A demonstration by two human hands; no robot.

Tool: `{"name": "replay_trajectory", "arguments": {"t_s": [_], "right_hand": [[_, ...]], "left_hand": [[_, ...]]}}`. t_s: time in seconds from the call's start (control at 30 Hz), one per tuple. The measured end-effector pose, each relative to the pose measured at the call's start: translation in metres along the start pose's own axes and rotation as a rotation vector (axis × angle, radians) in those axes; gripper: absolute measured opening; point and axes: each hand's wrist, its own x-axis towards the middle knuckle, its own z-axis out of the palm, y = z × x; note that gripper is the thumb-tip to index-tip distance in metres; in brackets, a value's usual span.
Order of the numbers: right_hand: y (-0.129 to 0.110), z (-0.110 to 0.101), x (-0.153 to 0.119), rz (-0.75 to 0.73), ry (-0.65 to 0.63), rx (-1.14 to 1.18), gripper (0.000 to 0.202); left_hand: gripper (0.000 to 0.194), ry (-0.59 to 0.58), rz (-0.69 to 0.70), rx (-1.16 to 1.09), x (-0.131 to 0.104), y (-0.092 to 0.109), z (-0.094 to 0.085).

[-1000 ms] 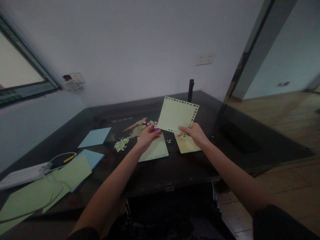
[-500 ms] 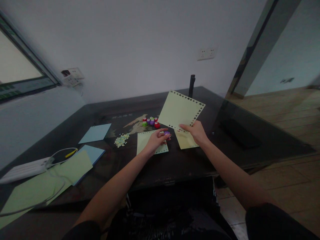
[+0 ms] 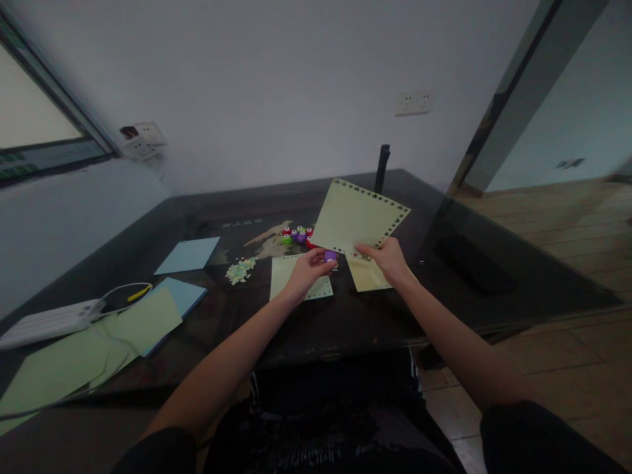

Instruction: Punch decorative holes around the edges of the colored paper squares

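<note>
My left hand (image 3: 310, 270) has its fingers closed round a small purple craft hole punch (image 3: 330, 256), just left of the lower edge of a raised sheet. That pale yellow sheet of paper (image 3: 359, 214) has dark shaped holes along its top, right and lower edges. My right hand (image 3: 388, 258) pinches it at the lower right edge, thumb on the near face. Beneath my left hand lies another punched sheet (image 3: 282, 270), partly covered. A third yellow sheet (image 3: 366, 275) rests under my right hand. Behind my left hand sit several red, green and purple punches (image 3: 299, 235).
A heap of tiny paper cut-outs (image 3: 239, 270) lies left of centre on the dark table (image 3: 237, 359). Farther left are a blue sheet (image 3: 188, 255), stacked yellow sheets (image 3: 143, 322) and a white power strip (image 3: 54, 322) with its cable. A black upright post (image 3: 382, 168) stands at the back.
My left hand has risen slightly, and the purple punch has turned and come up by the sheet's lower edge. My right hand keeps holding the sheet, nearly still. The view has shifted slightly.
</note>
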Motion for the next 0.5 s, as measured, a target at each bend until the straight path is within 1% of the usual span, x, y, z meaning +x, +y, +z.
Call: {"name": "replay_trajectory", "arguments": {"t_s": [0.27,0.37,0.5], "right_hand": [[0.0005,-0.0010,-0.0006,-0.008,-0.021,-0.065,0.033],[-0.0023,-0.0006,-0.0015,-0.023,-0.011,-0.080,0.032],[-0.0039,-0.0006,-0.0018,-0.027,-0.043,-0.084,0.032]], "left_hand": [[0.030,0.018,0.024,0.001,0.0003,0.0011,0.0007],[0.031,-0.002,0.035,0.013,0.0002,0.0011,0.0003],[0.032,0.008,0.032,0.008,-0.0005,0.0023,0.0002]]}}
